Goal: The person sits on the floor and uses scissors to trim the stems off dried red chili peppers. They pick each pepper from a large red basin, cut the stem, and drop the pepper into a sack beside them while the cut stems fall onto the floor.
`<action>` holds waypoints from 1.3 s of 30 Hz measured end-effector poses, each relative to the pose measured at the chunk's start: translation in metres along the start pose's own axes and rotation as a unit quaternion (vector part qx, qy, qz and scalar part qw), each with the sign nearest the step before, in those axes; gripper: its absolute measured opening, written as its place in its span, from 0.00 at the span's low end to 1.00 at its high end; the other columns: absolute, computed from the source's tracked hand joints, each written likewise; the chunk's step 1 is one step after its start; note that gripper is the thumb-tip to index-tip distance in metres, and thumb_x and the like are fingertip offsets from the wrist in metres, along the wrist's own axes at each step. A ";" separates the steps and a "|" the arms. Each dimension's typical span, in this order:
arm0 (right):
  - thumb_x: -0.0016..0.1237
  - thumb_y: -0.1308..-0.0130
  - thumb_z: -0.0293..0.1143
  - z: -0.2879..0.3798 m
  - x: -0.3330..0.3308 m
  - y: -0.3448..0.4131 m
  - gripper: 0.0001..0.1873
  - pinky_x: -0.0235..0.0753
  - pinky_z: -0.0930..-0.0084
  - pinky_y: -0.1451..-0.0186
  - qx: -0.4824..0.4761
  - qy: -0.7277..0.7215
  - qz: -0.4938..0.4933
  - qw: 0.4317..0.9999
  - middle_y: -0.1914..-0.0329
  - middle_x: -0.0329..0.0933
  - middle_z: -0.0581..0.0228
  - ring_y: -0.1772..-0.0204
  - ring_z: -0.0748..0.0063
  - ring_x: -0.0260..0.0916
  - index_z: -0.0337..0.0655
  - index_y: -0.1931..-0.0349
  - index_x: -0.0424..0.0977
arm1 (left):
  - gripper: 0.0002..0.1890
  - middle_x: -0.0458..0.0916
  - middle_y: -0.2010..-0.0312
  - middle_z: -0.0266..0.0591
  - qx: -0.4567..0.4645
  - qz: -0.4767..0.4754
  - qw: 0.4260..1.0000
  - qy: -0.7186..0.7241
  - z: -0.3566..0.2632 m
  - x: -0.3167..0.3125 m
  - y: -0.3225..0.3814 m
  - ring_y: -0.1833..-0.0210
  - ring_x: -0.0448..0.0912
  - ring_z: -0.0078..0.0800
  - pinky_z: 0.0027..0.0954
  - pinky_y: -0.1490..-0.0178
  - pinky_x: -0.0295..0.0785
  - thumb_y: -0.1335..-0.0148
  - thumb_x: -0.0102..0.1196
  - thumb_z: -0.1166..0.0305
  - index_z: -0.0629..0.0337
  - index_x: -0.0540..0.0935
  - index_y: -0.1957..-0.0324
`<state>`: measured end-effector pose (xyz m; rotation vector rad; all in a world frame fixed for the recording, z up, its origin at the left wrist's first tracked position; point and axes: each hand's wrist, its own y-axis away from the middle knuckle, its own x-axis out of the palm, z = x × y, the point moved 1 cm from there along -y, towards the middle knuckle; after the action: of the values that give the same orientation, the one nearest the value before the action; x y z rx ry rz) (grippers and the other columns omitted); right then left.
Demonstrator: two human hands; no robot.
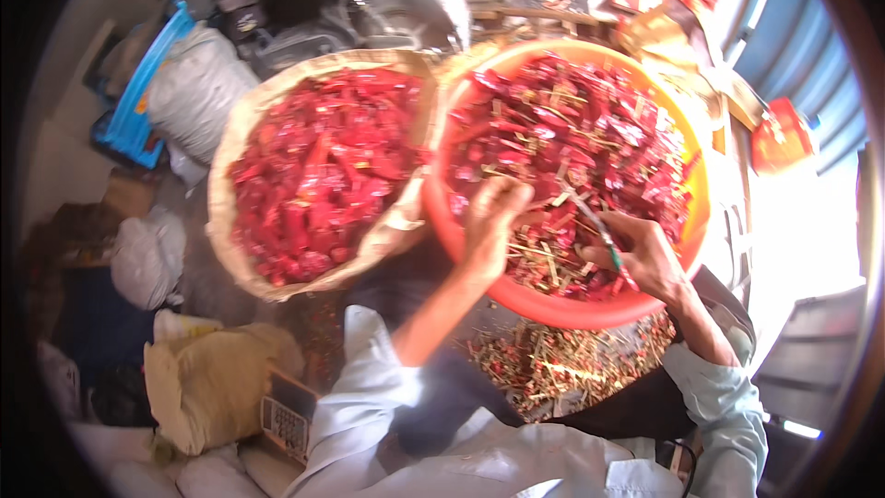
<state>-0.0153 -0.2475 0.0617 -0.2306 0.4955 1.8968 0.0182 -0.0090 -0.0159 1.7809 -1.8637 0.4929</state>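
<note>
A wide orange-red plastic basin [470, 249] holds dried red chilli peppers [532, 131] with pale stalks among them. Over its near left part is my left hand [494, 214], blurred, its fingers bent; whether they hold a pepper cannot be told. My right hand [639, 252], above the basin's near right side, grips a pair of scissors [589, 213] with green and red on the handle, blades pointing up and left among the stalks. Touching the basin on the left, a round container with a light brown rim [225, 221] is full of red chilli pieces [325, 166].
Cut stalks and bits [574, 366] lie heaped on the floor between the legs. White sacks [200, 90] and a blue plastic crate [131, 117] stand at the left. A brown sack [214, 380] lies at the lower left. A red container [781, 138] is at the right.
</note>
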 end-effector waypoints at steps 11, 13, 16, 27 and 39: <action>0.70 0.37 0.39 -0.025 -0.008 0.020 0.27 0.75 0.70 0.54 0.014 0.005 -0.015 1.000 0.66 0.80 0.64 0.62 0.78 0.71 0.33 0.43 0.79 | 0.03 0.84 0.47 0.47 0.008 0.057 0.998 -0.040 0.014 0.011 0.005 0.46 0.84 0.30 0.36 0.38 0.83 0.27 0.60 0.75 0.63 0.80 0.56; 0.69 0.36 0.39 -0.020 -0.009 0.021 0.24 0.76 0.67 0.53 0.020 0.009 -0.013 1.000 0.65 0.82 0.58 0.61 0.75 0.74 0.34 0.45 0.80 | 0.03 0.84 0.46 0.46 0.024 0.062 0.994 -0.083 0.014 0.012 0.006 0.48 0.83 0.26 0.32 0.39 0.81 0.27 0.61 0.75 0.62 0.80 0.56; 0.69 0.36 0.40 -0.025 -0.006 0.020 0.26 0.77 0.66 0.52 0.010 0.007 -0.020 1.000 0.62 0.83 0.56 0.59 0.74 0.77 0.34 0.43 0.80 | 0.04 0.84 0.45 0.43 0.048 0.071 0.987 -0.135 0.018 0.003 0.003 0.50 0.79 0.19 0.27 0.42 0.77 0.28 0.62 0.74 0.61 0.81 0.56; 0.69 0.39 0.44 -0.036 -0.009 0.020 0.26 0.80 0.62 0.52 -0.002 0.086 -0.058 0.995 0.61 0.85 0.47 0.57 0.56 0.85 0.38 0.45 0.82 | 0.05 0.82 0.43 0.42 0.094 0.101 0.962 -0.234 0.018 -0.001 0.005 0.56 0.74 0.14 0.23 0.48 0.72 0.29 0.62 0.74 0.61 0.80 0.55; 0.66 0.35 0.39 -0.026 -0.009 0.020 0.18 0.77 0.64 0.58 0.032 0.066 -0.009 0.997 0.68 0.81 0.50 0.68 0.63 0.77 0.40 0.49 0.84 | 0.07 0.82 0.43 0.42 0.093 0.128 0.957 -0.244 0.015 0.001 0.011 0.55 0.75 0.14 0.22 0.48 0.74 0.28 0.61 0.75 0.63 0.80 0.52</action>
<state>-0.0322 -0.2732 0.0467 -0.3176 0.6403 1.8520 0.0055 -0.0182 -0.0266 1.9174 -2.4818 0.3489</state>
